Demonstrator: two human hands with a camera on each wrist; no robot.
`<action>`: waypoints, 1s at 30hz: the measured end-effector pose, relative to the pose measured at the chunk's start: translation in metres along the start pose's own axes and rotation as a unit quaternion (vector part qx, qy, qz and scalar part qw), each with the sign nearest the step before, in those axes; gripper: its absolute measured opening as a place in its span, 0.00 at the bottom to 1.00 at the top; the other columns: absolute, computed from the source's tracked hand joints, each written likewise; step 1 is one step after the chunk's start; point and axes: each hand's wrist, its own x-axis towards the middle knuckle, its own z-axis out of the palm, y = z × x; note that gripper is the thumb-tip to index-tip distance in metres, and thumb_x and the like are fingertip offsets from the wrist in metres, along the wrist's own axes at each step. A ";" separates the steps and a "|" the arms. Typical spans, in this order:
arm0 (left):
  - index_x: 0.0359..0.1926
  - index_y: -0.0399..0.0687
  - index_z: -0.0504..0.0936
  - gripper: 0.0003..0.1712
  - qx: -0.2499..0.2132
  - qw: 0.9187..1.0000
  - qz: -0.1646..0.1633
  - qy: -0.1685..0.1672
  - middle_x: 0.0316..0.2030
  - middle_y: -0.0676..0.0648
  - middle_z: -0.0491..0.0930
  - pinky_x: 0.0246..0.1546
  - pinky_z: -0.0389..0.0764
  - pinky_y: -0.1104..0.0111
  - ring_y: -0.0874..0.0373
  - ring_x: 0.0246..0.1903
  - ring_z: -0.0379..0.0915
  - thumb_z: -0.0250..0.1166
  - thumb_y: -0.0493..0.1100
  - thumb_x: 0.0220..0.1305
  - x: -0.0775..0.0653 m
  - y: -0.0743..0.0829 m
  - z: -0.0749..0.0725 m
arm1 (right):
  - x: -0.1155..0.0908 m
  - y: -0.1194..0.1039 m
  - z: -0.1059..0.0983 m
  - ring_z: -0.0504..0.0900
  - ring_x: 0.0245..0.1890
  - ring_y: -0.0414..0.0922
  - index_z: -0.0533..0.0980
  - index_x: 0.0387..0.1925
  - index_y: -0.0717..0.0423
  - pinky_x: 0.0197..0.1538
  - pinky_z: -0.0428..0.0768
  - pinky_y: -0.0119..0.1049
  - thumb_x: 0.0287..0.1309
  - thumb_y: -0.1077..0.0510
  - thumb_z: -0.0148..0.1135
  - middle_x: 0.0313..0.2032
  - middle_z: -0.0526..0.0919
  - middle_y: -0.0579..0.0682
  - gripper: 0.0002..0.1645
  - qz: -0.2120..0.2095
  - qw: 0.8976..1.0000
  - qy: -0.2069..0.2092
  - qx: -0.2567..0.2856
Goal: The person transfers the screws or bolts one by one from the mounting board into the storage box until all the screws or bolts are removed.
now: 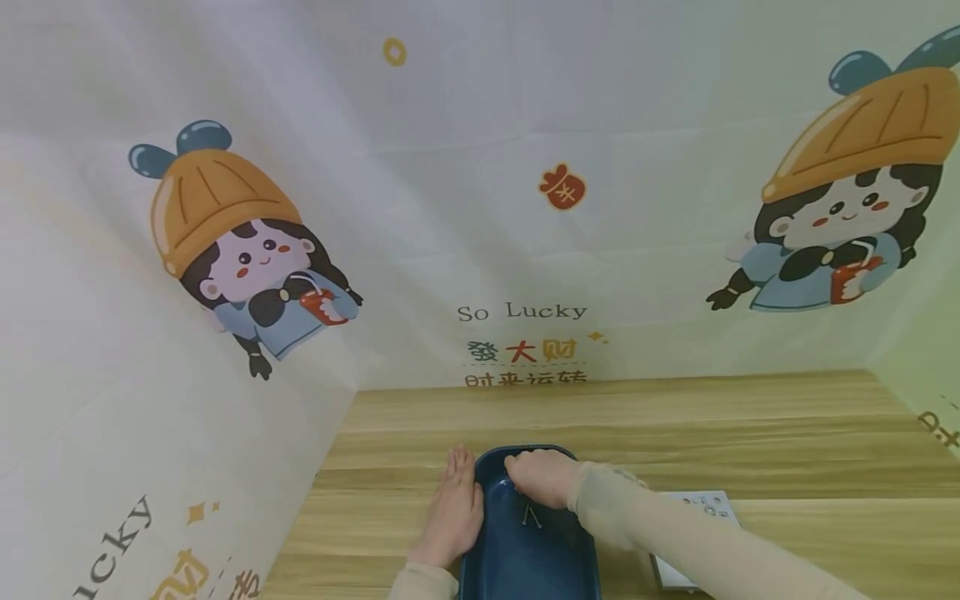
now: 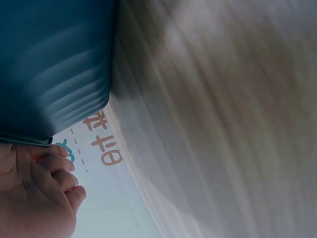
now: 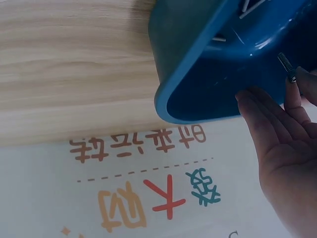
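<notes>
A deep blue bin (image 1: 525, 567) stands on the wooden table. Along its left rim lies my left hand (image 1: 453, 510), fingers straight, pressed to the outside of the wall; the left wrist view catches it beside the rim too. My right hand (image 1: 546, 478) reaches over the far right part of the bin. Between its thumb and index finger it pinches a small metal screw (image 3: 286, 65), threaded end pointing away from the fingertips, above the bin's inside. A few more screws (image 1: 532, 517) lie loose on the bin floor.
To the right of the bin, partly beneath my right forearm, is a white panel (image 1: 701, 502) with small holes and markings. A printed cloth wall (image 1: 450, 250) encloses the wooden tabletop (image 1: 780, 442) at the back and sides.
</notes>
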 end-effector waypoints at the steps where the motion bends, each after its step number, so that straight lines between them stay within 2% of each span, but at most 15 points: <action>1: 0.71 0.24 0.56 0.30 0.001 1.000 0.000 -0.001 0.74 0.28 0.50 0.73 0.53 0.43 0.34 0.75 0.43 0.45 0.37 0.75 0.000 0.000 0.000 | 0.000 0.000 0.001 0.84 0.35 0.44 0.77 0.43 0.58 0.37 0.82 0.32 0.67 0.58 0.61 0.34 0.84 0.50 0.08 -0.001 1.000 0.002 -0.001; 9: 0.71 0.24 0.57 0.30 0.002 1.000 0.003 0.001 0.74 0.27 0.51 0.73 0.53 0.44 0.33 0.75 0.43 0.45 0.37 0.74 0.001 -0.001 0.002 | -0.002 0.003 0.004 0.85 0.35 0.44 0.77 0.42 0.57 0.36 0.83 0.33 0.66 0.57 0.62 0.34 0.84 0.50 0.08 0.001 0.999 0.030 -0.015; 16: 0.71 0.24 0.57 0.30 0.003 1.000 -0.001 0.002 0.74 0.28 0.50 0.73 0.53 0.44 0.34 0.75 0.43 0.45 0.37 0.74 0.002 -0.003 0.004 | -0.009 0.013 0.003 0.84 0.32 0.46 0.75 0.37 0.58 0.33 0.82 0.34 0.63 0.59 0.65 0.30 0.82 0.51 0.07 0.001 0.998 0.060 0.025; 20: 0.71 0.25 0.56 0.30 0.002 1.000 -0.003 -0.002 0.74 0.28 0.49 0.74 0.52 0.44 0.34 0.75 0.42 0.44 0.38 0.75 0.002 -0.003 0.005 | -0.019 0.025 0.001 0.84 0.31 0.46 0.74 0.37 0.59 0.32 0.81 0.35 0.63 0.61 0.63 0.31 0.82 0.51 0.06 -0.011 0.995 0.082 0.056; 25: 0.71 0.24 0.56 0.30 0.004 1.000 0.002 0.001 0.74 0.28 0.49 0.73 0.52 0.43 0.33 0.75 0.43 0.45 0.38 0.74 0.001 -0.002 0.004 | -0.035 0.046 -0.005 0.84 0.32 0.48 0.74 0.36 0.60 0.33 0.83 0.36 0.63 0.63 0.62 0.32 0.83 0.53 0.04 -0.018 0.992 0.116 0.054; 30: 0.71 0.24 0.57 0.30 0.004 1.000 0.004 0.006 0.74 0.28 0.49 0.73 0.53 0.43 0.33 0.75 0.43 0.45 0.37 0.74 0.002 -0.002 0.004 | -0.057 0.068 -0.008 0.85 0.32 0.48 0.73 0.37 0.61 0.34 0.83 0.36 0.64 0.65 0.61 0.32 0.83 0.54 0.04 0.001 0.991 0.108 0.077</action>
